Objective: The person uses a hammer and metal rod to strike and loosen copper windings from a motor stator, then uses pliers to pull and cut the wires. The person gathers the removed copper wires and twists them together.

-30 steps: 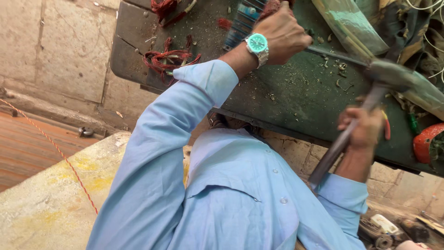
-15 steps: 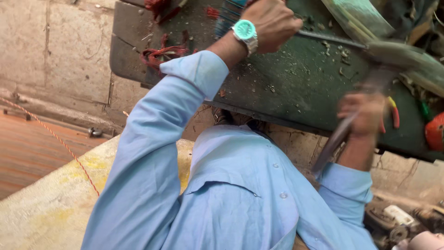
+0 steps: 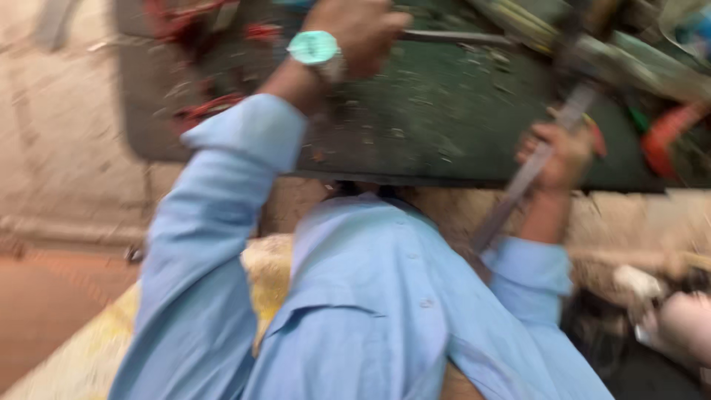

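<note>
Right hand (image 3: 561, 154) closed round a long grey metal handle (image 3: 518, 185), gripped near its upper part; the shaft runs diagonally from lower left up to the right, head lost in blur among the clutter at top right. Left hand (image 3: 355, 30) fisted round a thin dark metal rod (image 3: 452, 35) lying roughly level across the dark green work surface (image 3: 444, 111). Turquoise wristwatch (image 3: 315, 48) on the left wrist, light blue shirt sleeves (image 3: 215, 222) on both arms. Whole frame motion-blurred.

No readable packages, labels or signs. Red tangled bits (image 3: 200, 111) at the surface's left end, orange-red object (image 3: 666, 137) at its right end, shape unclear. Green surface littered with small chips.

Front edge of the surface runs just above the chest; its left edge ends over pale stone paving (image 3: 59, 148). Open floor to the left and below; right side crowded.
</note>
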